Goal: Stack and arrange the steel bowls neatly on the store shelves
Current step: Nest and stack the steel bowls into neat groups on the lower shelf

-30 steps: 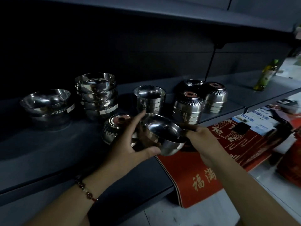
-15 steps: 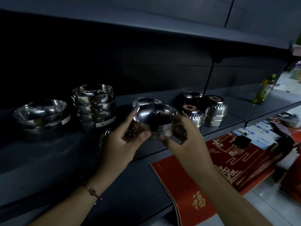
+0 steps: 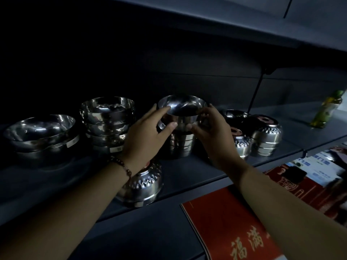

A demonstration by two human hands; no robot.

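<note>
A shiny steel bowl (image 3: 183, 109) is held upright between both hands, right over a short stack of ribbed steel bowls (image 3: 181, 145) in the middle of the dark shelf (image 3: 197, 171). My left hand (image 3: 148, 134) grips its left side with thumb below and fingers on the rim. My right hand (image 3: 214, 136) grips its right side the same way. Whether the bowl touches the stack beneath is hidden by my fingers. An upturned patterned bowl (image 3: 142, 184) sits at the shelf's front, under my left wrist.
Left of the held bowl stand a tall bowl stack (image 3: 108, 121) and a wide low stack (image 3: 41, 134). Upturned patterned bowls (image 3: 262, 136) stand to the right. A green bottle (image 3: 326, 109) is at the far right. Red printed boxes (image 3: 234, 226) lie below the shelf.
Both hands carried the bowl up and back from the shelf's front edge to above the middle stack. The view has moved closer to the shelf.
</note>
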